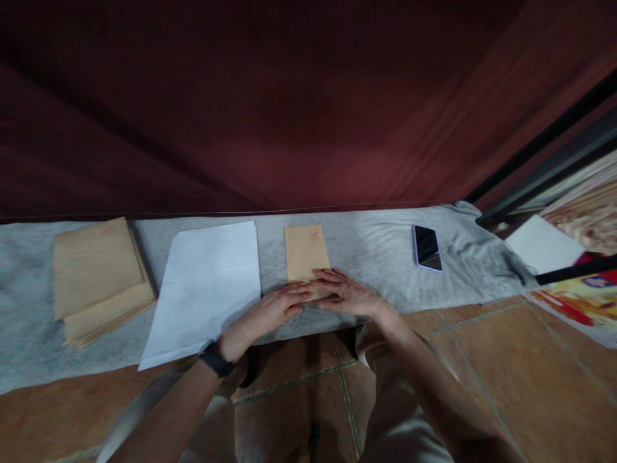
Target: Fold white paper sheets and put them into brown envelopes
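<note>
The small brown paper envelope [305,253] looks matt and smooth. It lies on a grey cloth sheet [376,257], soft and a little fuzzy. Left of the envelope, the white paper stack [207,283] is matt. Right of it, the black phone [427,247] has a glossy screen.

A dark red curtain [299,109] hangs in soft folds across the whole back, dimly lit (brightest near the middle). Below it a grey cloth [376,251] lies spread over a floor [506,379] of brown tiles with pale grout lines. Dark metal bars [549,161] slant up at the right.
</note>
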Motion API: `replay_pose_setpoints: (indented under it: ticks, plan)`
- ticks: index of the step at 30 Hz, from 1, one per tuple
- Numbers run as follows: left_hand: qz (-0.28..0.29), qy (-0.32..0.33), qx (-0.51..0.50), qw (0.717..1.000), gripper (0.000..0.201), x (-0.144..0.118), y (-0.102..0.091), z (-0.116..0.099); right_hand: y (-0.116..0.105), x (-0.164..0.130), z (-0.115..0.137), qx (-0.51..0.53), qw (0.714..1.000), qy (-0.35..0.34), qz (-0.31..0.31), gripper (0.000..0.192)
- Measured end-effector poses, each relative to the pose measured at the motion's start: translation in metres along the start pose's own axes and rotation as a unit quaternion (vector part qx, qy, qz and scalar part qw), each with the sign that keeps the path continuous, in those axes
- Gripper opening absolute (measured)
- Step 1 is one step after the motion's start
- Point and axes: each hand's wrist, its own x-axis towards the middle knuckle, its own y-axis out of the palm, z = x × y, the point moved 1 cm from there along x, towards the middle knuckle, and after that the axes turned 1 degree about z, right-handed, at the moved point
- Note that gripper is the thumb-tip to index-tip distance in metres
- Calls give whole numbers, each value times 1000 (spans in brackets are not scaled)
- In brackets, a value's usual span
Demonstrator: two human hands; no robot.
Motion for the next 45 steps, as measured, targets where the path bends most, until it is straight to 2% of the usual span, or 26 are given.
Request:
replay_pose_setpoints:
  ticks: [7, 16, 22, 26, 32, 39, 45]
  plan:
    - [8, 6, 33, 999, 37, -2, -2, -1, 3, -4, -4, 0, 1000, -7, 13, 66]
    - [-17, -26, 45, 999, 33, -5, 1, -4, -6, -2, -9, 43, 998, -27, 38, 36]
    - [-32, -51, 45, 997, 35, -5, 4, -11, -8, -2, -10, 81, 996, -42, 7, 24]
    - [-28, -34, 66, 997, 37, -6, 4, -13, -6, -2, -5, 78, 996, -32, -18, 19]
    - [-18, -6, 120, 993, 40, -5, 5, -14, 5, 19, -7, 30, 990, 9, -136, 36]
    - [-31, -28, 81, 996, 35, -3, 2, -11, 27, 35, -7, -129, 984, 67, -98, 57]
    - [-93, -39, 89, 991, 38, 3, 14, -4, 36, 33, -5, -159, 978, 64, -116, 58]
